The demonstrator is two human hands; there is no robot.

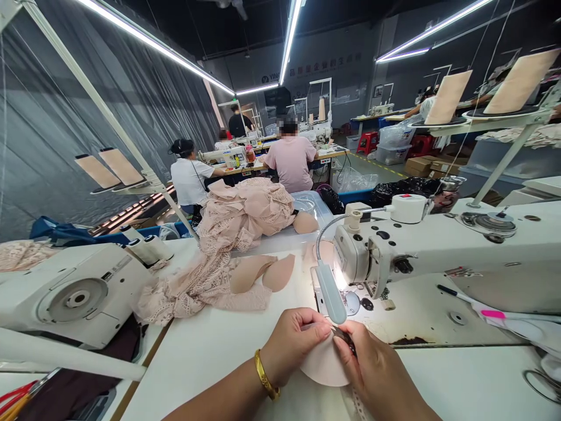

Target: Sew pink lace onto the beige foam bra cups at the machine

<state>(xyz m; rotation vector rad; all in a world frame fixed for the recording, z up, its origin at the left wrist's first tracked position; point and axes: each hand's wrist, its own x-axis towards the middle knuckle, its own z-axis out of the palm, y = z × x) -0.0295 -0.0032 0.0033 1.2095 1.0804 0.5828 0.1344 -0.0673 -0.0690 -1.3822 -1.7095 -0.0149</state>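
My left hand (294, 345) pinches the upper edge of a beige bra cup (323, 367) between thumb and fingers. My right hand (376, 365) is closed around small dark thread snips (345, 338), whose tip meets the cup's edge beside my left thumb. Much of the snips is covered by my fingers. A strip of lace (357, 404) hangs below the cup, near my right wrist. Just above both hands is the grey head of a gooseneck lamp (331, 292), in front of the white sewing machine (438, 242).
Two loose bra cups (278, 275) lie left of the machine, by a heap of beige lace garments (245, 213) over a clear plastic bin (307, 202). Another machine (74, 292) stands at left. Thread cones (449, 96) rise at right. People (289, 155) sit at machines ahead.
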